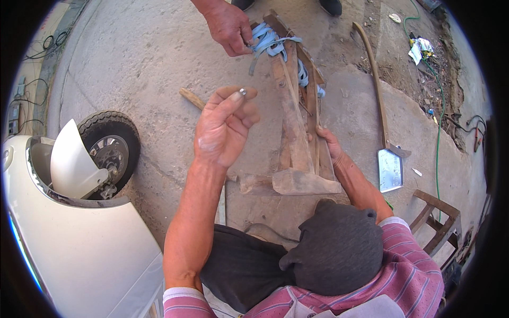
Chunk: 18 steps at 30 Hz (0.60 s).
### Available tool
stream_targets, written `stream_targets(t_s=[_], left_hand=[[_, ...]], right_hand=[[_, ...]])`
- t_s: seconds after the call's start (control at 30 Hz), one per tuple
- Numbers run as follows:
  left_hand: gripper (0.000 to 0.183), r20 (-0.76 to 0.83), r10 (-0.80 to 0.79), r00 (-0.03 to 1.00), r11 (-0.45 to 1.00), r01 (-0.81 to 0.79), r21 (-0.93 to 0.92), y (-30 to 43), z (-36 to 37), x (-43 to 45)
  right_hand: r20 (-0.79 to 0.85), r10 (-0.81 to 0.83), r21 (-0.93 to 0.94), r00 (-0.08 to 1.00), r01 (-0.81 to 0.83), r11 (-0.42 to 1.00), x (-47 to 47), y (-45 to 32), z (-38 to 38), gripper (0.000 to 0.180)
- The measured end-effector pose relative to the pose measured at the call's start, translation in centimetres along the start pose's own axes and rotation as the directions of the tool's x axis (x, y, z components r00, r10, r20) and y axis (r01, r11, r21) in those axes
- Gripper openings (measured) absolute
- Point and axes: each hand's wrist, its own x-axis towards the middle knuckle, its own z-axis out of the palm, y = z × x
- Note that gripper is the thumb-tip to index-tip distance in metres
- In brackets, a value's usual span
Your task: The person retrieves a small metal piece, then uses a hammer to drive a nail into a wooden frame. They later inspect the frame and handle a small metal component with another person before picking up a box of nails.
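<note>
My left hand (226, 123) is raised over the ground, pinching a small shiny metal nut (242, 92) between thumb and forefinger. Beside it, a wooden frame (294, 119) with long slats and a thick crosspiece stands tilted before my knees. Light blue fabric strips (268, 41) are wound about its far end. My right hand (332, 145) grips a slat on the frame's right side, and some of its fingers are hidden behind the wood. Across the frame, another person's hand (228, 30) touches the blue strips. A wooden handle (191, 98) lies partly hidden behind my left hand.
A white vehicle body (79, 238) with a front wheel (113, 153) stands close on the left. At right lie a long wood-handled tool (375, 75), a metal plate (390, 171) bearing writing and a green hose (440, 119). A small frame (437, 214) stands nearer.
</note>
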Motion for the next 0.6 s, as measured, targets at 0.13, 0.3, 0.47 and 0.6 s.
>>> stream_targets(t_s=[0.13,0.3,0.47,0.6], left_hand=[[0.023,-0.020,0.071,0.997,0.987,-0.068,0.143,0.6,0.7,0.1],[0.029,0.060,0.269,0.961,0.812,-0.260,0.522,1.5,0.7,-0.1],[0.024,0.000,0.200,0.980,0.770,-0.157,0.619,2.7,-1.3,-0.1],[0.022,-0.092,0.227,0.970,0.769,-0.121,0.628,3.3,-3.0,-0.3]], right_hand=[[-0.025,0.006,0.064,1.000,-0.005,0.998,0.2,-0.5,1.1,0.039],[0.120,0.062,0.103,0.991,-0.075,0.992,0.5,-0.5,-0.5,0.043],[-0.104,-0.143,-0.283,0.984,0.108,0.953,1.3,-0.1,-3.2,0.043],[-0.106,-0.305,-0.497,0.946,0.216,0.841,0.8,-0.9,-1.5,0.041]])
